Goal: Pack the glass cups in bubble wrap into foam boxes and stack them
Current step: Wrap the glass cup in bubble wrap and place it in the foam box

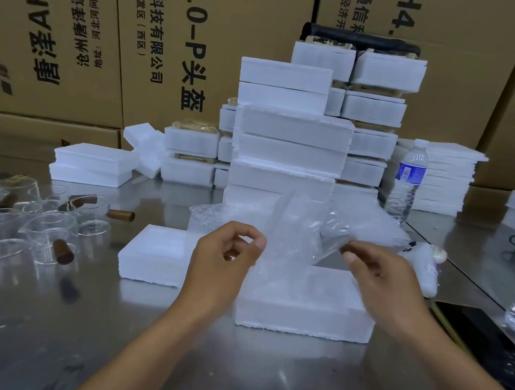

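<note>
Head: wrapped cup (pixel 332 237), handle (pixel 347 249) toward right hand (pixel 381 278)

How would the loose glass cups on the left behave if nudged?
The glass cups lie jumbled, some on their sides, on the smooth metal table, so they would probably roll or slide, the brown handles likely checking the roll. Thin clear glass, touching: probably fragile, apt to clink or chip.

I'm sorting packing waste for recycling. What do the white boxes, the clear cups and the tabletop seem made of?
The white rectangular boxes look like foam: matte, crumbly beaded edges. The clear cups with brown handles look like glass: glossy, see-through; handles possibly wood. The grey tabletop seems metal: blurred reflections.
</note>
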